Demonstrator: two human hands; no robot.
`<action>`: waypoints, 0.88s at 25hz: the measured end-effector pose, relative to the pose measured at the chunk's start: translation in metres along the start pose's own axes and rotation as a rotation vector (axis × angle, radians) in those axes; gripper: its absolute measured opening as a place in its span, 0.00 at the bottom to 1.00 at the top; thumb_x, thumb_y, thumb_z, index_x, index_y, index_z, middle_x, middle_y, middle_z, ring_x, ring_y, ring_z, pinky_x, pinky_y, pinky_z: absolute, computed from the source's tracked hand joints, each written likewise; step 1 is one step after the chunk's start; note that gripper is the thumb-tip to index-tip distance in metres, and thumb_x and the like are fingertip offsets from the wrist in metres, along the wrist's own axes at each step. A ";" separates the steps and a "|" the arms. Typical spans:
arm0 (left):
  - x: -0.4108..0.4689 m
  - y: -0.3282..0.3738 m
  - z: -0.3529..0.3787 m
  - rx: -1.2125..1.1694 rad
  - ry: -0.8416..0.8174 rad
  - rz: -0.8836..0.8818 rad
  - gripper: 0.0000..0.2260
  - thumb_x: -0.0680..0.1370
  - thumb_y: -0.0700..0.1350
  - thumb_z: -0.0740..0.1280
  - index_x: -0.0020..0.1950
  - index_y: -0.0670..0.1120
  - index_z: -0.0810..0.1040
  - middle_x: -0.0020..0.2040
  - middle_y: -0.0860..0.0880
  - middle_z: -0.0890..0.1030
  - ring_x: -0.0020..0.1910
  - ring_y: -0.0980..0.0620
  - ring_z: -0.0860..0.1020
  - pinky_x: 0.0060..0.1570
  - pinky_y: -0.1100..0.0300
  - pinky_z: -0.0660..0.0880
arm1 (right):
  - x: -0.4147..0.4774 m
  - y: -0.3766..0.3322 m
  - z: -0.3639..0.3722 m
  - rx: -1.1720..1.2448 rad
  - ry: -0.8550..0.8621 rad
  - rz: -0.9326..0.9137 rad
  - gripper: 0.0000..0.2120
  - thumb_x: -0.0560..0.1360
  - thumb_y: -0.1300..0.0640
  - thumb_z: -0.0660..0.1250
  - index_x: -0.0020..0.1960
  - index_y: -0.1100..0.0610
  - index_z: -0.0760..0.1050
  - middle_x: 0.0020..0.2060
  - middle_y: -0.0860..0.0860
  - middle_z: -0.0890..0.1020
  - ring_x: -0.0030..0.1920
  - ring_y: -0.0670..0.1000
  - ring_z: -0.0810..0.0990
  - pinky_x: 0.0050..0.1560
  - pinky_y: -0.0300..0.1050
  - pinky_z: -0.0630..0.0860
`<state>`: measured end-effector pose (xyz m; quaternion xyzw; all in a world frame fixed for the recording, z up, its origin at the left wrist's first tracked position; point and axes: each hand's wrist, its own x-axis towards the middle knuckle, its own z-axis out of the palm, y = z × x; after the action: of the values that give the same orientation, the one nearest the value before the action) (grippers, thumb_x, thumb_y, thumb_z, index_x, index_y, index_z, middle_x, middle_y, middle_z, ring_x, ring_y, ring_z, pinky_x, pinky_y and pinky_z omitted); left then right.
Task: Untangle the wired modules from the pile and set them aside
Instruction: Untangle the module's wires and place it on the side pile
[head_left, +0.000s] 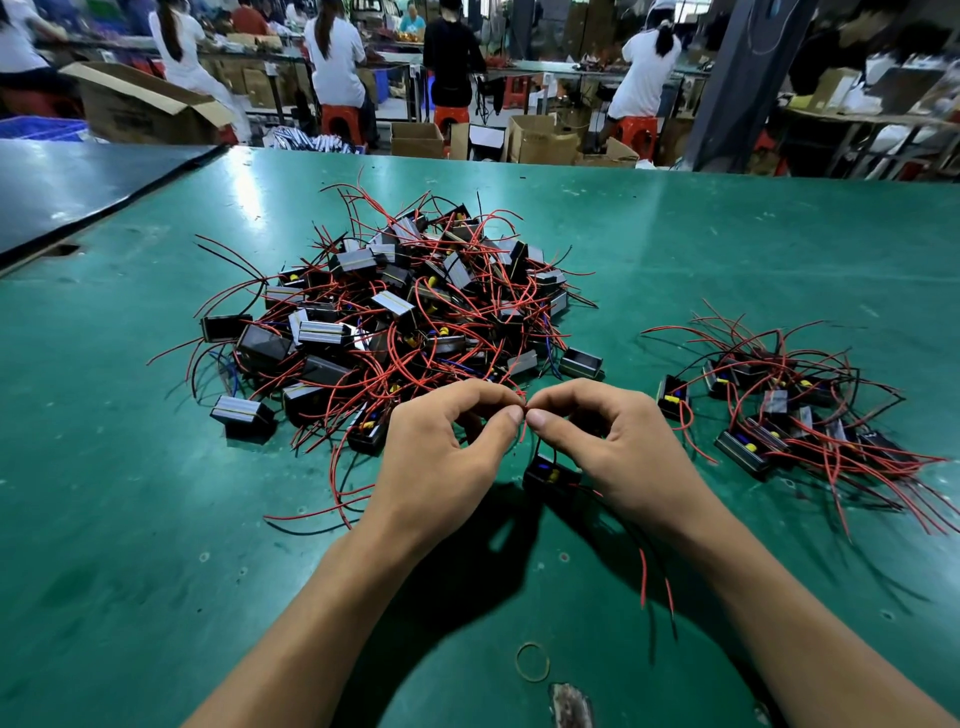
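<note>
A big tangled pile of black box modules with red, black and blue wires (415, 306) lies in the middle of the green table (701, 249). A smaller set of separated modules (789, 415) lies to the right. My left hand (441, 452) and my right hand (602, 441) meet just in front of the pile, each pinching a thin red wire (523, 426) between thumb and forefinger. One black module (550, 475) hangs or rests just below my right hand, with its wires trailing toward me.
A rubber band (532, 661) lies on the table near me, beside a worn patch (570, 704). A dark panel (78, 182) sits at the far left. Beyond the table, people sit on red stools at benches among cardboard boxes (540, 137).
</note>
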<state>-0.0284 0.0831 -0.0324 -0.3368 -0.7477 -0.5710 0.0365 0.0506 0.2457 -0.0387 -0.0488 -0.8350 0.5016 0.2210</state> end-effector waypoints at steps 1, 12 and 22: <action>0.000 0.000 0.000 -0.010 0.002 0.001 0.03 0.76 0.40 0.72 0.45 0.47 0.85 0.37 0.56 0.83 0.36 0.60 0.79 0.39 0.69 0.72 | 0.000 0.000 0.000 0.009 -0.006 0.002 0.02 0.76 0.56 0.73 0.46 0.50 0.84 0.36 0.53 0.83 0.34 0.51 0.75 0.38 0.54 0.75; 0.000 0.001 -0.002 -0.014 -0.039 -0.019 0.01 0.75 0.41 0.73 0.45 0.47 0.85 0.38 0.53 0.83 0.37 0.56 0.79 0.40 0.62 0.76 | -0.001 -0.003 -0.001 0.019 -0.016 0.021 0.02 0.76 0.56 0.74 0.46 0.50 0.84 0.37 0.52 0.84 0.36 0.60 0.79 0.40 0.56 0.77; -0.001 -0.002 -0.001 0.135 -0.096 0.139 0.01 0.78 0.42 0.70 0.48 0.45 0.81 0.40 0.55 0.79 0.39 0.56 0.77 0.41 0.58 0.75 | -0.001 -0.011 -0.002 -0.095 0.067 -0.144 0.06 0.73 0.55 0.76 0.50 0.49 0.84 0.38 0.43 0.83 0.31 0.42 0.75 0.36 0.33 0.71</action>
<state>-0.0289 0.0814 -0.0346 -0.4117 -0.7601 -0.4988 0.0626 0.0542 0.2419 -0.0288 -0.0158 -0.8513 0.4424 0.2816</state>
